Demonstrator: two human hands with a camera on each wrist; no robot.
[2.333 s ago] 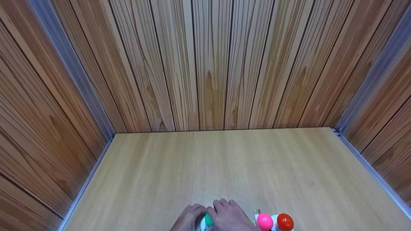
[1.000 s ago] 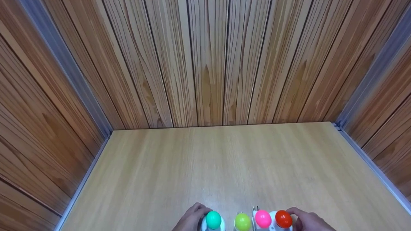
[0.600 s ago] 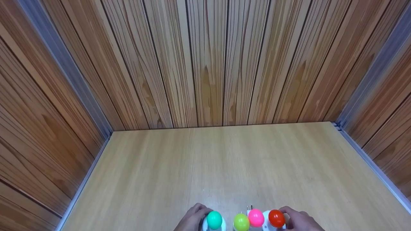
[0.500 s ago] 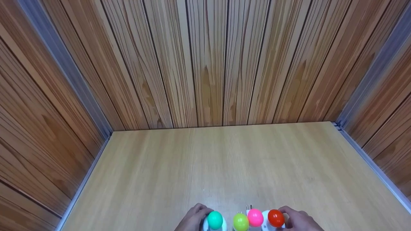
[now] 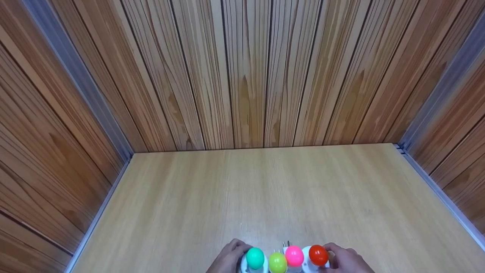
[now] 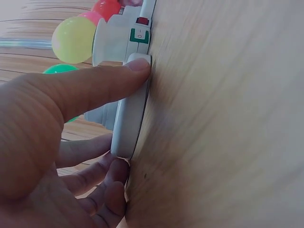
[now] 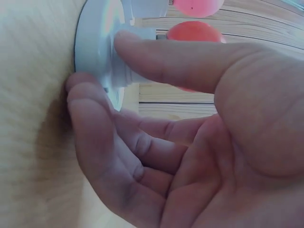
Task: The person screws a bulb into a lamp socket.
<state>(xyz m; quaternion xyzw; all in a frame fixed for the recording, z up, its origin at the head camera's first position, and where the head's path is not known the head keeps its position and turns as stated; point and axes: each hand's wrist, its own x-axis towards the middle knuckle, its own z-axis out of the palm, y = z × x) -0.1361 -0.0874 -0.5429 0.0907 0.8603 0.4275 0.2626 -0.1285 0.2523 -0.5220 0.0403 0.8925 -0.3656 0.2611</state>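
Observation:
Four coloured light bulbs in white holders stand in a row at the bottom of the head view. My left hand [image 5: 228,258] grips the round white base [image 6: 128,118] of the leftmost holder, which bears the green bulb [image 5: 255,258]; its thumb lies along the rim. At the row's other end, my right hand [image 5: 349,261] holds the white holder [image 7: 97,40] under the red bulb [image 5: 318,255], thumb on top and fingers at the base edge. Between them are the yellow-green bulb [image 5: 277,262] and the pink bulb [image 5: 294,256]. The holders stand close together.
Metal plug pins [image 5: 286,243] stick out behind the pink bulb's holder. A small switch [image 6: 140,34] shows on a holder in the left wrist view. Wood-panelled walls [image 5: 246,76] enclose the light wooden table [image 5: 246,189].
My right hand has gone from beside the green bulb to the red bulb's holder, then leftward with it. The red, pink and yellow-green bulbs have shifted left, closing the gap to the green one.

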